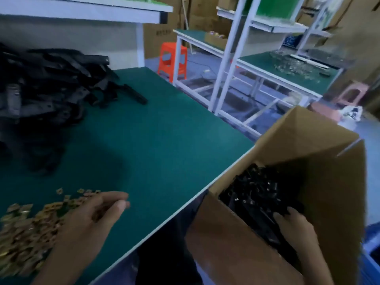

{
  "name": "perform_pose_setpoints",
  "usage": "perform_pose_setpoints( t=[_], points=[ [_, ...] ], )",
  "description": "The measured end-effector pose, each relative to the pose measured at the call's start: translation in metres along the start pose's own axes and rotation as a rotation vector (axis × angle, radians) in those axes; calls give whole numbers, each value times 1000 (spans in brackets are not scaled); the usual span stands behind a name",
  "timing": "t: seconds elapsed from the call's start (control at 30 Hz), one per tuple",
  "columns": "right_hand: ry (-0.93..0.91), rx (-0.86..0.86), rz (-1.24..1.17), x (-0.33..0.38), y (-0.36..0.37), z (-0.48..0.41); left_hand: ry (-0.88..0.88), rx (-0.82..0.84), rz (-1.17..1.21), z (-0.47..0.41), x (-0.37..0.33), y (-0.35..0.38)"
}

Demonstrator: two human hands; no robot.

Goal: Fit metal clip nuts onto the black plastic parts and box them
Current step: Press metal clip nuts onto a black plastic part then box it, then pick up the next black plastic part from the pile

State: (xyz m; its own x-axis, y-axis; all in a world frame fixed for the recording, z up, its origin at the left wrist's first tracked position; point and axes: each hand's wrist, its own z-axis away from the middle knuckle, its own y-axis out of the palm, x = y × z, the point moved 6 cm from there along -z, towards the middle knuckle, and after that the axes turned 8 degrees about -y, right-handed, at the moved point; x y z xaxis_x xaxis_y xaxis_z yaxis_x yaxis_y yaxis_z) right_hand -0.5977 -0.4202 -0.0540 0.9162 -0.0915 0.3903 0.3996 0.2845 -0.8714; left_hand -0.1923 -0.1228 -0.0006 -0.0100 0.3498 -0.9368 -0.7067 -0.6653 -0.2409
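Observation:
A heap of gold-coloured metal clip nuts (pixel 22 229) lies on the green table (pixel 156 140) at the lower left. My left hand (pixel 92 219) hovers over the heap's right edge with fingers loosely curled; whether it holds a nut is hidden. A pile of long black plastic parts (pixel 47 87) covers the table's far left. To the right of the table stands an open cardboard box (pixel 333 182) with black parts (pixel 259 194) inside. My right hand (pixel 294 229) reaches into the box and rests on those parts, its fingertips partly hidden among them.
The table's white front edge runs diagonally past the box. Beyond it stand white-framed workbenches (pixel 236 58) with green tops, an orange plastic stool (pixel 172 60), a pink stool (pixel 351 93) and stacked cardboard cartons. A blue crate edge (pixel 372 243) shows at the lower right.

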Motion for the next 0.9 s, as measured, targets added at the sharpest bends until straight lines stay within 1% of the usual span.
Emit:
perform_pose_setpoints(
  t=[0.07,0.17,0.23,0.27,0.37,0.43,0.47,0.57,0.6,0.67,0.8,0.9],
  points=[
    [-130,6,-40,51,10,3,-2,-64,19,4,5,-14],
    [-524,56,-178,161,36,29,32,-216,-6,11,9,-44],
    [-785,116,-250,241,56,65,43,-300,-90,16,13,-63],
    [-881,177,-273,279,69,86,39,-339,-150,19,16,-71],
    [-1075,440,-326,378,118,142,38,-449,-273,26,25,-90],
    [-1204,545,-252,431,153,175,47,-507,-290,31,28,-96],
    [-1267,563,-184,453,169,189,56,-523,-280,32,29,-97],
    [-1483,488,75,504,212,218,76,-539,-253,35,31,-100],
    [-1532,462,143,515,224,224,82,-535,-253,36,32,-101],
    [-1558,414,266,530,240,224,95,-529,-249,39,33,-103],
    [-1450,434,419,543,249,207,102,-576,-298,41,39,-113],
    [-1436,383,564,541,244,198,115,-619,-410,31,39,-117]
  ],
)
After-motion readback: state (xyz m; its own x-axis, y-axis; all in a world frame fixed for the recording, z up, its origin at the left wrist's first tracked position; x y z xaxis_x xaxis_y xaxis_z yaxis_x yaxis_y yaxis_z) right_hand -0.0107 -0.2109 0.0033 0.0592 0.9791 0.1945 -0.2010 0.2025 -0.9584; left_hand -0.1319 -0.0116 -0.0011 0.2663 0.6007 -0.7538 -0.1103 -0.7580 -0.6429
